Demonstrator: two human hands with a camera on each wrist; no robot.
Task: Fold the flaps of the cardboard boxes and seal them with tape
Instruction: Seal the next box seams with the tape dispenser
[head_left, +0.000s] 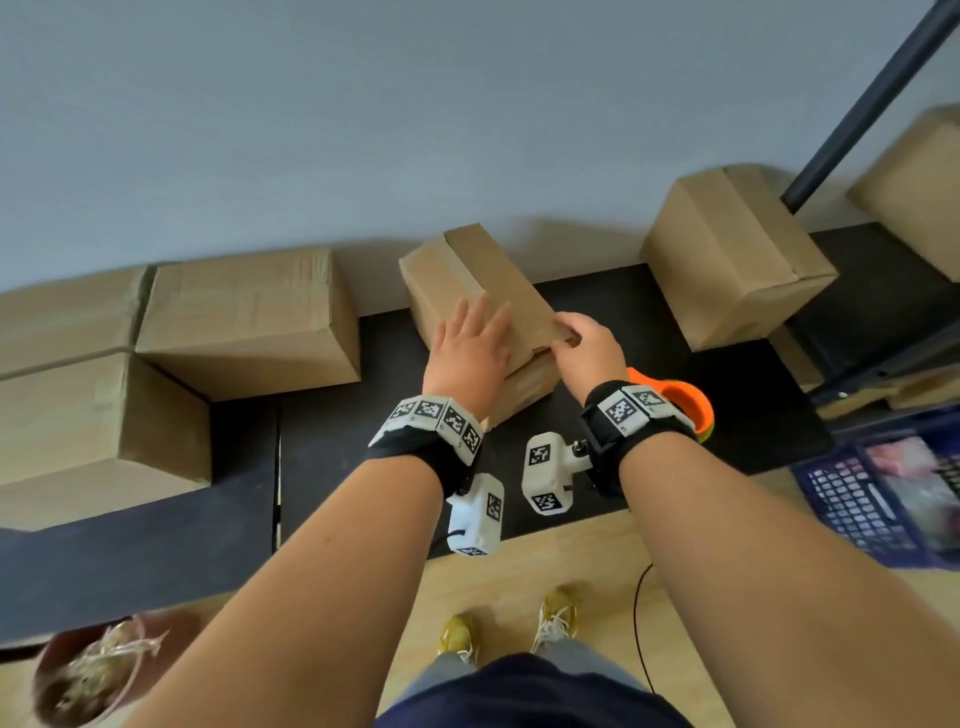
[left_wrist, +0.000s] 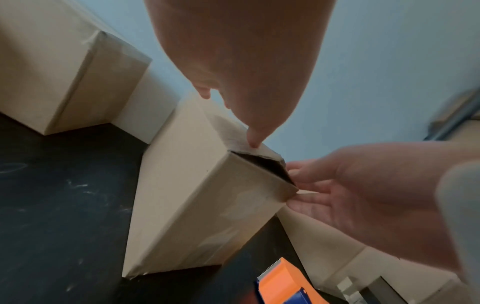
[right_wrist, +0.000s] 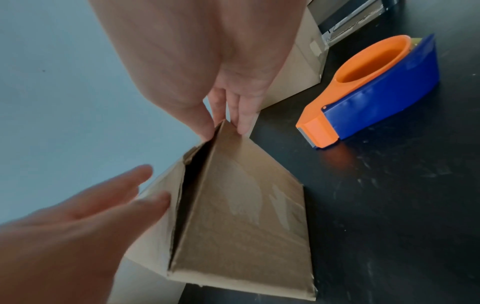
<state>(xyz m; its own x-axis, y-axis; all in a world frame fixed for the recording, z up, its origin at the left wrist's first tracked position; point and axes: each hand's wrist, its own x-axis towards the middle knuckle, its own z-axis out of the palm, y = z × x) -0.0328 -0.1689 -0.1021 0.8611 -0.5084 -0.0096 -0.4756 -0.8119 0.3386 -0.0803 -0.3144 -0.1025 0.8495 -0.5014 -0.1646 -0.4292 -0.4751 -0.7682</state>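
A small brown cardboard box (head_left: 467, 280) stands tilted on the black table (head_left: 753, 415), in front of the wall. My left hand (head_left: 480, 317) lies on its top with straight fingers; one fingertip (left_wrist: 253, 143) touches the top flap. My right hand (head_left: 563, 330) pinches the near right corner of the box's flap (right_wrist: 226, 131) between thumb and fingers. A dark gap (right_wrist: 189, 195) shows between the flaps at that end. An orange and blue tape dispenser (head_left: 680, 400) lies on the table just right of my right wrist, with neither hand on it.
Larger closed boxes (head_left: 249, 317) stand at the left, and another box (head_left: 732, 254) at the right by a black metal pole (head_left: 872, 98). A blue crate (head_left: 883, 493) sits low at the right. The table's front edge runs just below my wrists.
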